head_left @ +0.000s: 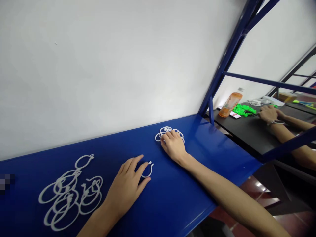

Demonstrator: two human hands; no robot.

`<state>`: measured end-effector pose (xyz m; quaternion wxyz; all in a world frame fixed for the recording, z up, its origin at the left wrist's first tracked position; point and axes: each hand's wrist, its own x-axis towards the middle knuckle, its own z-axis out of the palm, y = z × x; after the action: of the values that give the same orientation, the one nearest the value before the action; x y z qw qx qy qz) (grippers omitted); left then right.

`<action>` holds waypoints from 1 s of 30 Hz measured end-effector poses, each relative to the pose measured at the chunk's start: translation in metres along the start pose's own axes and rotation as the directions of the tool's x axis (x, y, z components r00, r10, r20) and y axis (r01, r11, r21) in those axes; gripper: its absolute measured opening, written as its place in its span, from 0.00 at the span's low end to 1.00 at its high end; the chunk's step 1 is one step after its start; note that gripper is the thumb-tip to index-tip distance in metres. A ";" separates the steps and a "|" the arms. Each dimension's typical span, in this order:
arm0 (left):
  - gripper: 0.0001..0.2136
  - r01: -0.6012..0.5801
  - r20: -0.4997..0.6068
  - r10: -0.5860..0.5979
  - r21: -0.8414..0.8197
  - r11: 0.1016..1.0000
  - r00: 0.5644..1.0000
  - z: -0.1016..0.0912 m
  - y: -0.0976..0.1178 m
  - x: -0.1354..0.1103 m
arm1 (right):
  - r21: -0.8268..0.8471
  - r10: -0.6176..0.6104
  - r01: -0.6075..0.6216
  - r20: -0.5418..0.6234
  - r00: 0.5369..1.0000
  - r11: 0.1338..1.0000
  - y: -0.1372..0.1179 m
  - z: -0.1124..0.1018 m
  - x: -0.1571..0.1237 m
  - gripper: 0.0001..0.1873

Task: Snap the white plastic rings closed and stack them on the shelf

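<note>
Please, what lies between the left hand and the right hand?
In the head view, one open white ring lies there, near the left hand.

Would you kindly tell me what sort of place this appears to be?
Probably a shared indoor workroom: white rings lie on a blue tabletop, and another person's arm extends over a neighbouring black table bearing bright green pieces.

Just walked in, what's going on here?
A person's left hand is spread beside a single thin white plastic-looking open ring on the glossy blue tabletop; contact is unclear. The right hand covers part of a small cluster of similar rings farther right. A larger, loose pile of white rings lies to the left.
</note>
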<state>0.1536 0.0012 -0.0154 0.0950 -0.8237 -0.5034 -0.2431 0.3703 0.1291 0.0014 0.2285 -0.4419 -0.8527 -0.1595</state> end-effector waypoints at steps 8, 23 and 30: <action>0.17 0.067 0.077 -0.061 -0.085 0.994 0.995 0.004 -0.004 -0.004 | -0.119 0.059 -0.058 0.002 0.998 0.991 -0.001 0.000 -0.003 0.08; 0.18 0.102 -0.135 -0.107 -0.042 0.994 0.985 -0.010 -0.008 0.001 | 0.712 -0.123 -0.013 0.139 0.983 0.702 -0.029 -0.040 -0.016 0.08; 0.22 0.017 -0.142 -0.042 -0.174 0.985 0.989 -0.011 0.002 0.000 | 0.841 -0.159 -0.285 0.394 0.905 0.461 -0.049 -0.040 -0.025 0.07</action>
<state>0.1522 -0.0043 -0.0055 0.0562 -0.8015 -0.4843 -0.3463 0.3521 0.0659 0.0187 0.2414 -0.3139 -0.8202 0.4130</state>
